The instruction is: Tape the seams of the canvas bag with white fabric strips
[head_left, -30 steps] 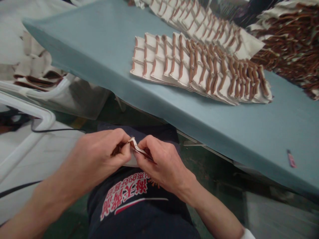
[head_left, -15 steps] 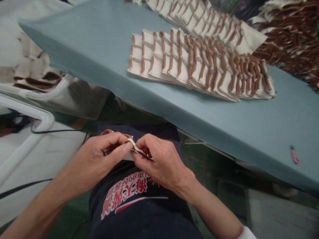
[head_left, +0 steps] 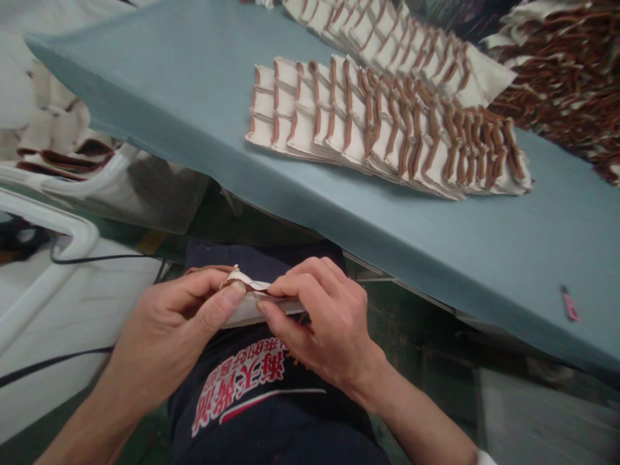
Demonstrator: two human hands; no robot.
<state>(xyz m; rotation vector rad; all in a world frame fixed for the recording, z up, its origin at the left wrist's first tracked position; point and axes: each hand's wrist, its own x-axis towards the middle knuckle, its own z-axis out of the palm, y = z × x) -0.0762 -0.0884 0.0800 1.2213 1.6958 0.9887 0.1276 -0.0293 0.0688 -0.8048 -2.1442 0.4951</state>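
Note:
Between my hands, in front of the dark apron (head_left: pixel 252 352) with red lettering, is a white fabric piece (head_left: pixel 247 310) with a brown edge. My left hand (head_left: pixel 188 316) pinches its left end between thumb and fingers. A brown strip shows above those fingers. My right hand (head_left: pixel 322 310) grips the right part of the same piece, its thumb below and its fingers on top. The seam edge between the two hands stands up in a small white fold. Part of the piece is hidden behind my fingers.
Ahead lies a blue-covered table (head_left: pixel 194 97) bearing a row of overlapping white and brown pieces (head_left: pixel 387 129) and a second row (head_left: pixel 387 39) behind. A brown heap (head_left: pixel 571 77) lies far right. Small pink-handled snips (head_left: pixel 570 305) rest near the table's front edge. White machine framing (head_left: pixel 72 226) stands left.
My hands have moved apart, the left one toward the left, so a longer stretch of the fabric piece shows between them. My right fingers have straightened along the edge.

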